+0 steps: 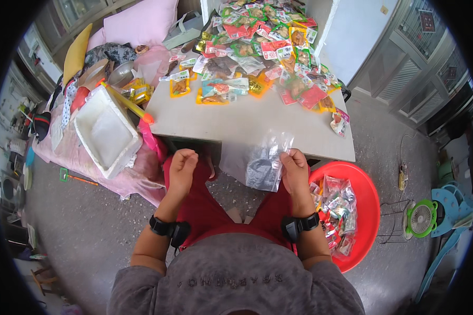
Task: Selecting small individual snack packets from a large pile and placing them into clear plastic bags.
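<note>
My right hand (295,168) pinches the upper right edge of a clear plastic bag (265,167), which hangs at the table's near edge above my lap. Whether anything lies inside the bag I cannot tell. My left hand (184,167) is raised over my left thigh, fingers curled together, apart from the bag; nothing shows in it. On the pale table (193,120) beyond lies a large heap of sealed snack packets (276,49), green, red and yellow. Nearest are a light blue packet (225,86) and a small packet (340,123) at the right edge.
A red plastic basin (368,212) with filled clear bags stands at my right. To the left, a white foam box (108,132) lies on a pink cloth-covered bed, a yellow tube (130,105) with orange ends beside it. A green fan (421,217) stands far right.
</note>
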A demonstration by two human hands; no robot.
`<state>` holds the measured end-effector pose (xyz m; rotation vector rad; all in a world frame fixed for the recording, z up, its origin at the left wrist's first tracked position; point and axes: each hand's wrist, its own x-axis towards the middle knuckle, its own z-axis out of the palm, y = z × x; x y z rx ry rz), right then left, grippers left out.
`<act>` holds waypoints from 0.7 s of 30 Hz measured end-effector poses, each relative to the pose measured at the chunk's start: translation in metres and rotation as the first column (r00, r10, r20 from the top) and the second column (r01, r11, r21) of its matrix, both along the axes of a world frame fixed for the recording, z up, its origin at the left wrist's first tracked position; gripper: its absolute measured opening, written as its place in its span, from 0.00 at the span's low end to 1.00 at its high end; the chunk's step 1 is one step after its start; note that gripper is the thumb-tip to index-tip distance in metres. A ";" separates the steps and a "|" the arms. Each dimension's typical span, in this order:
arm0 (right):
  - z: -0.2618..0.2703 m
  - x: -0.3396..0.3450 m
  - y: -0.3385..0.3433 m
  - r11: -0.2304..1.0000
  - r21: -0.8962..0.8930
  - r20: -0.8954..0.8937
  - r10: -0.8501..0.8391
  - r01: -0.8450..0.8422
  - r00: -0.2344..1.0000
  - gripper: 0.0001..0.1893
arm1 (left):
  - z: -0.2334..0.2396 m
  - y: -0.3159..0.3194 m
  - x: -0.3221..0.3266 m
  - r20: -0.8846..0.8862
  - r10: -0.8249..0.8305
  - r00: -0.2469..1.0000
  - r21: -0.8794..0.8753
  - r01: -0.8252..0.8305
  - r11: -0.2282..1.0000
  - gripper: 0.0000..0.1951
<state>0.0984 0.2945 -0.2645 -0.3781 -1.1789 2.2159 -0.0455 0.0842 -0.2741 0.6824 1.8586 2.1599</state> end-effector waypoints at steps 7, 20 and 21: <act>-0.002 -0.011 -0.048 0.888 0.420 0.105 0.159 -0.189 0.982 0.02 | 0.022 0.042 0.051 0.095 -0.525 0.846 -0.176 0.533 0.827 0.06; -0.003 -0.011 -0.040 0.813 0.497 0.189 0.242 -0.305 0.952 0.05 | 0.021 0.048 0.052 -0.348 -0.403 0.846 -0.404 0.253 0.879 0.13; -0.002 -0.011 -0.040 0.777 0.548 0.213 0.228 -0.310 0.950 0.05 | 0.022 0.048 0.052 -0.350 -0.401 0.847 -0.432 0.233 0.871 0.12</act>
